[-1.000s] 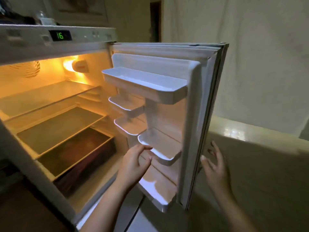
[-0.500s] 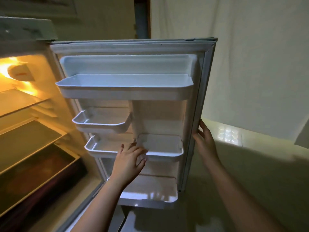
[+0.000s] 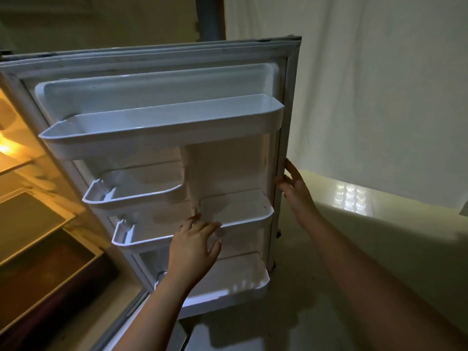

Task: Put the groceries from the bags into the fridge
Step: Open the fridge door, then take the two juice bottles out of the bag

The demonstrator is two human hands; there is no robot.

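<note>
The white fridge door (image 3: 157, 59) stands wide open, its inner side facing me with several empty door racks (image 3: 162, 133). My left hand (image 3: 193, 247) rests flat, fingers spread, against the rim of the middle rack (image 3: 243, 219) and holds nothing. My right hand (image 3: 295, 188) touches the door's outer edge with its fingers apart. The lit fridge interior (image 3: 27, 219) with its glass shelves shows at the left edge. No bags or groceries are in view.
A pale wall or curtain (image 3: 379, 84) hangs behind the door on the right. Below it runs a light floor (image 3: 354, 249) with a bright reflection. A dark doorway (image 3: 210, 19) shows above the fridge door.
The door has swung further open and now faces me almost squarely. My view has turned right, so less of the fridge interior shows. Both hands stay on the door.
</note>
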